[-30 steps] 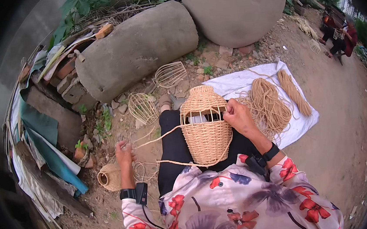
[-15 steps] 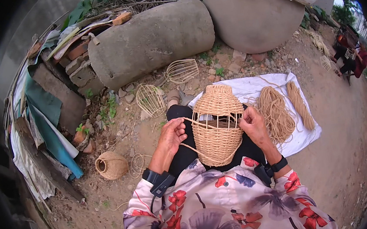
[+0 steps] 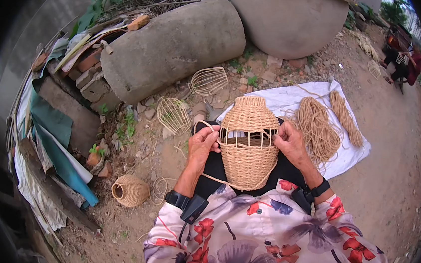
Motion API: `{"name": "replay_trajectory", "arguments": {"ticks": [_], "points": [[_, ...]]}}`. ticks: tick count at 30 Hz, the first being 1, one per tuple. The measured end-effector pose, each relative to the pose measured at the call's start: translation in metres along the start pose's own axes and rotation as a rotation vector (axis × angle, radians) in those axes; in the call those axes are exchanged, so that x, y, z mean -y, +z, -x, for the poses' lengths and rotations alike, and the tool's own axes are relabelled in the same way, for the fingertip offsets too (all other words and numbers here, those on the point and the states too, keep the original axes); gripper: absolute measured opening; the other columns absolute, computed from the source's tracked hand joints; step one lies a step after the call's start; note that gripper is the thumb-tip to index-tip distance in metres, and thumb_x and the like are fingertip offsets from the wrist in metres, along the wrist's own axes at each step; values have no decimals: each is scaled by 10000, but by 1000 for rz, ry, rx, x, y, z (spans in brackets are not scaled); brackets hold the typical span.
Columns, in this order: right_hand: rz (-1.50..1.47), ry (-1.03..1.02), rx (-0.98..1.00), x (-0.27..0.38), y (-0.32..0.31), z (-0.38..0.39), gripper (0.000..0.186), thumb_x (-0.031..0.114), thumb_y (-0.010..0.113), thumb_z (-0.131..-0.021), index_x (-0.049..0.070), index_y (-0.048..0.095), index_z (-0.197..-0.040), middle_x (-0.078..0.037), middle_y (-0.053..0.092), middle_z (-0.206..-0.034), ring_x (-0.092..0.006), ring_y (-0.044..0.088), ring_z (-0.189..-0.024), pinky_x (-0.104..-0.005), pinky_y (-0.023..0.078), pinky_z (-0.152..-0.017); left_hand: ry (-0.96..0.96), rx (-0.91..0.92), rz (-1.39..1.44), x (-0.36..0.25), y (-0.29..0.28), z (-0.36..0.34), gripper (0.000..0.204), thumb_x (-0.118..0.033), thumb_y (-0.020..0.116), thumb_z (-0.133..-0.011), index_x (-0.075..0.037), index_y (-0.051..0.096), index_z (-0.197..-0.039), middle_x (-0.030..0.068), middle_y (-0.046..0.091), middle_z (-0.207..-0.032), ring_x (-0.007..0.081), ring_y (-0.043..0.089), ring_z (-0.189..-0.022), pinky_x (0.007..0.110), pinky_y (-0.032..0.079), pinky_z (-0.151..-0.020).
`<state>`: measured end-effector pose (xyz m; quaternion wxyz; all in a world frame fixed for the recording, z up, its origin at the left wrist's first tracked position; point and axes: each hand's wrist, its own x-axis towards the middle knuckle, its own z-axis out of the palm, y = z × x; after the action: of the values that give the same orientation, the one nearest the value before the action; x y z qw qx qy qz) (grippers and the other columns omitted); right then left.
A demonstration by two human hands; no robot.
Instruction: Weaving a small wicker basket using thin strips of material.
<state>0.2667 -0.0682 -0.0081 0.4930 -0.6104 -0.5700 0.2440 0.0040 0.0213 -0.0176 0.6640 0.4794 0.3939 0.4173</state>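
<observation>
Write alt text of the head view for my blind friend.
A partly woven basket sits in a person's lap, their left hand pinching cord and right hand gripping the basket's side. Cord bundles lie on a white sheet at right.

Rough matt woven-fibre basket [image 3: 250, 168], matt twisted-fibre hank [image 3: 317, 133], rough concrete cylinder [image 3: 173, 49], smooth cloth shirt [image 3: 267, 234]

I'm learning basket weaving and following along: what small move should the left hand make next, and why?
Probably the left hand should feed its cord between the bare ribs of the basket: it holds the cord beside the gap's left edge, those ribs stand unwoven between woven top and bottom, and the right hand is at the gap's right side.
</observation>
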Motion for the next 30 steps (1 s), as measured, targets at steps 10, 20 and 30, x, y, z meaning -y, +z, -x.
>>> {"name": "replay_trajectory", "arguments": {"ticks": [10,20,30], "points": [[-2,-12,4,2,-1,-1,170,51,647,-802,19,484,-767,13,492,-618,-51,448,-566,-242,397,-512,242,-34,-352,3,6,-9,250,-84,688,-835,-46,604,-1067,29,643,-747,86,592,-635,253,499,-544],[-53,8,7,-6,-2,-3,165,45,640,-795,27,480,-757,24,485,-630,-50,436,-573,-237,386,-513,-81,-108,48,1,8,-11,450,-30,709,-796,-95,508,-1193,22,651,-719,119,594,-584,266,470,-536],[-145,63,-26,-37,-2,-15,143,36,619,-780,32,486,-725,45,452,-625,-34,406,-591,-228,355,-517,-25,131,674,0,-102,18,224,-132,539,-946,-106,575,-1165,-62,305,-563,54,279,-445,198,248,-381]]}}
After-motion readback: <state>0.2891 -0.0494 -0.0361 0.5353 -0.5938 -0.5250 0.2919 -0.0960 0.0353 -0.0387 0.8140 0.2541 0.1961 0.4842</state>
